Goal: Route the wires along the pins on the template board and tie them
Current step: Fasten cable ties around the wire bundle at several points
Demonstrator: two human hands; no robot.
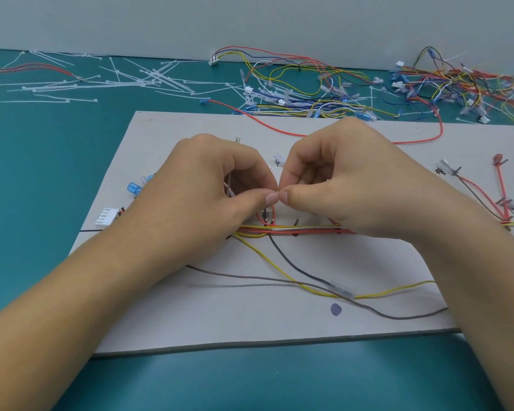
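A pale grey template board (250, 315) lies on the teal mat. A bundle of red, yellow and white wires (294, 230) runs left to right across its middle. My left hand (208, 194) and my right hand (344, 182) meet above the bundle, thumb tips touching. Both pinch something thin between thumb and forefinger; it is too small to name, though a red wire (273, 216) loops up to the pinch. Metal pins (238, 140) stand behind my left hand. A white connector (107, 216) lies at the board's left edge.
Loose yellow (398, 289), black and grey-brown (250, 277) wires trail over the near half of the board. White cable ties (131, 80) lie scattered on the mat at back left. Piles of coloured wire harnesses (309, 93) fill the back middle and right. A wall closes the far side.
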